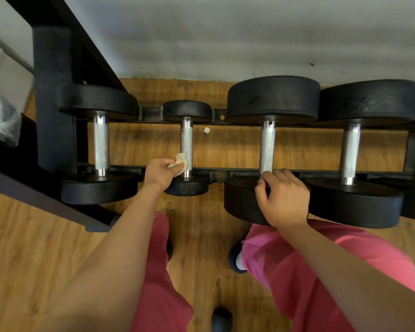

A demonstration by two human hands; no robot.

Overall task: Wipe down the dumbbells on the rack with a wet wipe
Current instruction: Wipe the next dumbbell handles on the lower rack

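Several black dumbbells with knurled steel handles lie across the low rack rails [228,173]. My left hand [159,174] pinches a crumpled white wet wipe [179,162] against the near end of the handle of the small dumbbell [186,144]. My right hand [283,197] rests on the near head of the large dumbbell [267,149] to its right, fingers curled over the head's top edge beside the handle. Another dumbbell [100,144] lies left of the small one, and one more dumbbell [350,149] lies at the right.
A black rack upright [53,104] and slanted frame stand at the left. A clear plastic bag [0,121] sits at the far left. A small white scrap [206,130] lies on the wooden floor under the rack. A grey wall runs behind. My legs in pink trousers stand below.
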